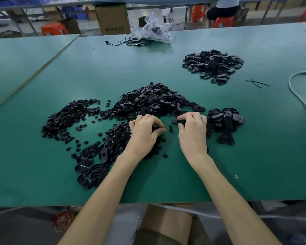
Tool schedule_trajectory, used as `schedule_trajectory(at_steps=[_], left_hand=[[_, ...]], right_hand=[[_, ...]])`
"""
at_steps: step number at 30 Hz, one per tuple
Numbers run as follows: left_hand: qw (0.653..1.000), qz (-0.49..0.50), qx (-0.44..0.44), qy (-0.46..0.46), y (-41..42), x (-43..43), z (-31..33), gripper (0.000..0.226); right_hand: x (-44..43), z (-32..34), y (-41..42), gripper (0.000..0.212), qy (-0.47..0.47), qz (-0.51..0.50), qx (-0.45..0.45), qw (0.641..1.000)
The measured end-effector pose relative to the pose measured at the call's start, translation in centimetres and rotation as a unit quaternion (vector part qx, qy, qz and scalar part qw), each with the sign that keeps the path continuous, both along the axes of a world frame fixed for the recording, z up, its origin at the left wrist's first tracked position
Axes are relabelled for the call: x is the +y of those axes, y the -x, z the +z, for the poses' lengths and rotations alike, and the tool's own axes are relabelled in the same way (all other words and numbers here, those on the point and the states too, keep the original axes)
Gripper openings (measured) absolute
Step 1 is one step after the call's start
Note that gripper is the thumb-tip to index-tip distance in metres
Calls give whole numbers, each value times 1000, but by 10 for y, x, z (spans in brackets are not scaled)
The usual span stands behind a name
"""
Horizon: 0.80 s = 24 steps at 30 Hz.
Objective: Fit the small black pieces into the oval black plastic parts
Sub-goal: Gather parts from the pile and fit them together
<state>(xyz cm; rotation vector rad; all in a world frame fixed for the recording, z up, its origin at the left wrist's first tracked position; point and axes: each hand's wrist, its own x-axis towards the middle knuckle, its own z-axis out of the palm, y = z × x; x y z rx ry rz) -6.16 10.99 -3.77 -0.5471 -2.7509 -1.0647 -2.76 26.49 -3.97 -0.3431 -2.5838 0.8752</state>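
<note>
A big heap of oval black plastic parts (154,100) lies mid-table on the green table (254,156). Small round black pieces (69,117) spread in a wide pile to the left. My left hand (145,131) hovers over small pieces, its fingers curled and pinching a small black piece (156,129). My right hand (193,128) grips an oval black part (177,122) at its fingertips, just right of the left hand. Between the hands lies one loose small piece (170,129).
More oval parts lie at the near left (92,167), beside my right hand (224,121) and at the far right (213,65). A clear plastic bag (155,30) and black cable sit at the far edge. A white cable (297,89) runs along the right. A person sits beyond.
</note>
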Motion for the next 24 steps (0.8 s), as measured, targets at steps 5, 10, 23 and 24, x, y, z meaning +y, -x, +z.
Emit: schedule_trajectory(at_steps=[5,10,23,24], left_hand=[[995,0,-31,-94,-2,-1,5,26],[988,-11,-25,-154,-3,-1,6,17],[968,32,17,-248,-7,1,15,17],[967,30,16,-251,-7,2,16,14]], right_hand=[[0,-1,0,18,10,2,33,999],[-2,2,0,17,41,-12,85,995],[-3,7,-3,17,185,55,154,969],[-2,6,-3,17,184,56,150,970]])
